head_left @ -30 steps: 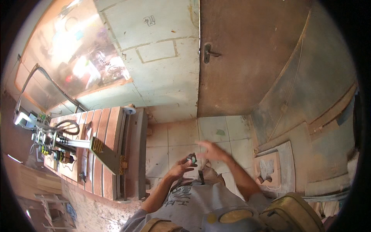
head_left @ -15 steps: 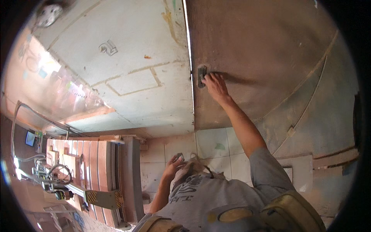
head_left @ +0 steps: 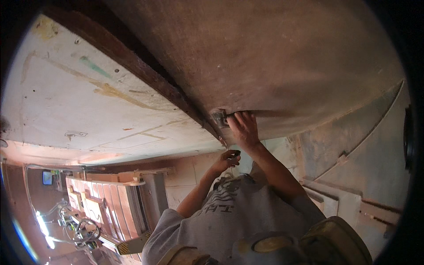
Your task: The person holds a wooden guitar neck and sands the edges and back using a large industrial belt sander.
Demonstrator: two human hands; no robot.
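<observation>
My right hand (head_left: 244,128) is closed on a small dark recessed pull handle (head_left: 219,118) set in a large brown door panel (head_left: 282,57), near the panel's left edge. My left hand (head_left: 226,161) is held lower, in front of my chest, with fingers curled round a small dark object (head_left: 237,153) whose kind I cannot make out. Left of the brown panel, a white, stained panel (head_left: 110,101) bears drawn lines and tape-like marks. Between the two panels runs a dark reddish-brown edge strip (head_left: 145,68).
At lower left stands a stack of wooden boards (head_left: 106,198) beside machinery with hoses (head_left: 84,225) and a striped guard (head_left: 132,244). A small screen (head_left: 47,178) glows behind it. A cable (head_left: 375,128) runs along the grey wall at right. Pale tiles (head_left: 181,189) lie underfoot.
The thin bright line between the panels has given way to a broad dark edge strip. My view has turned, my left hand has risen closer to my right, and my right hand stays at the handle.
</observation>
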